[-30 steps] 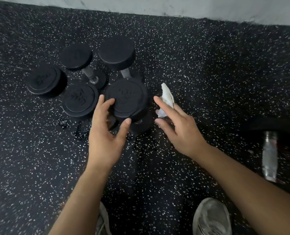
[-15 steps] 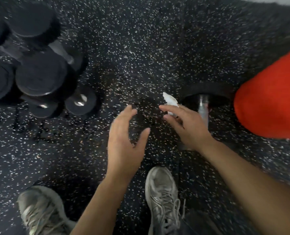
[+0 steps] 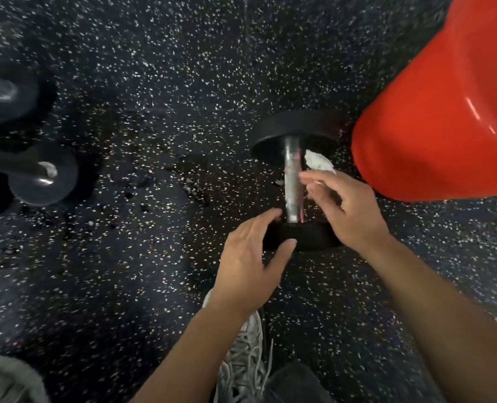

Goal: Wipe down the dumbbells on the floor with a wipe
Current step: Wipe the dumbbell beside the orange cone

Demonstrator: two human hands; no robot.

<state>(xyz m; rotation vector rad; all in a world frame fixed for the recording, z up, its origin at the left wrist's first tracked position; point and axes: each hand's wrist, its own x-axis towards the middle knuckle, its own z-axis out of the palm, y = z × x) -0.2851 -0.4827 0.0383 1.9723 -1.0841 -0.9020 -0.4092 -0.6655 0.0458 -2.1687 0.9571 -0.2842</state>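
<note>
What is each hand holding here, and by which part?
The right hand pinches the white wipe by its lower end. The left hand holds nothing, open by the dumbbell.

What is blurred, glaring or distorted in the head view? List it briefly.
Head view: the stacked dumbbells at the left edge are smeared by motion blur; both hands, left and right holding the wipe, are soft-edged; glare streaks the red cone and the steel handle of the lone dumbbell; the wide lens stretches the speckled floor toward the corners; the lighting is dim.
</note>
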